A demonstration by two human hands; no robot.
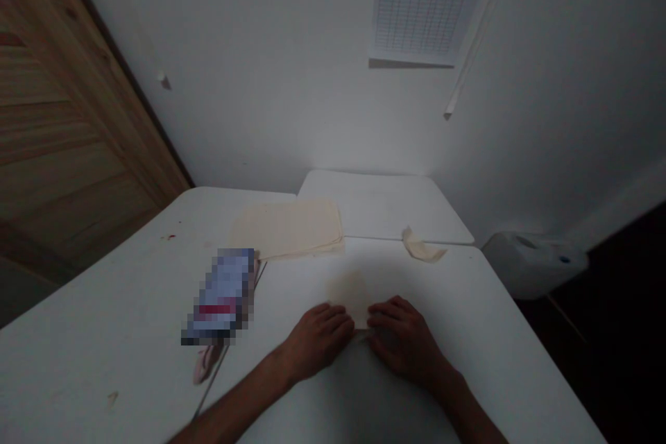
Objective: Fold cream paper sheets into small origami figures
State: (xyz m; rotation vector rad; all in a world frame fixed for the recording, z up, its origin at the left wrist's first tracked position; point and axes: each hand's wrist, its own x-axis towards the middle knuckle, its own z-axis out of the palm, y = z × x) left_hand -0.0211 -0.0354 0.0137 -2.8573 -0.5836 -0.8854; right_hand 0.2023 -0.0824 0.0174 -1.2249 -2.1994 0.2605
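Observation:
A small cream sheet (349,291), paper or thin cloth, lies on the white table in front of me. Its near edge looks folded or rolled, with a darker line across it between my hands. My left hand (323,338) grips the left end of that edge, fingers bent together over it. On the right end, my right hand (403,336) does the same, its thumb near the edge. My fingers partly cover the sheet. Beyond it lies a stack of larger cream sheets (288,227). A curled cream scrap (422,248) rests further right.
White tables (156,284) stand together, with seams between them. On the left, a blurred-out phone-like object (223,295) lies on a pinkish item (205,364). A white plastic jug (535,263) stands beyond the right edge. A printed chart (427,14) hangs on the wall.

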